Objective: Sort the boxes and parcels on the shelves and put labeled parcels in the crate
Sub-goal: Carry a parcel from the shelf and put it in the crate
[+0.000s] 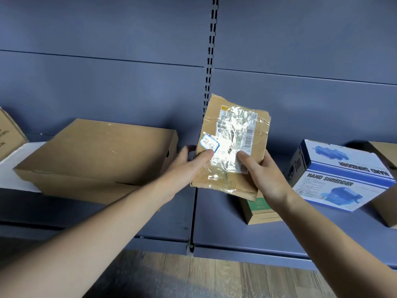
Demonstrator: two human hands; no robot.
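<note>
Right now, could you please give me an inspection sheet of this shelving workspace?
Surface: blue-grey shelf, with a white sheet at its left end.
Job's things: brown parcel held up off the shelf, bearing a taped shipping label and a small blue-edged sticker; flat cardboard box, hand shredder box and small green-printed box lie on the shelf; crate not in view.
Clutter: left-edge carton and right-edge carton, both cut off by the frame.
Grippers: left hand and right hand both grip the parcel's lower end, thumbs on its front.
Cables: nothing seen.
Surroundings: blue back panel, slotted upright, wood floor.
</note>
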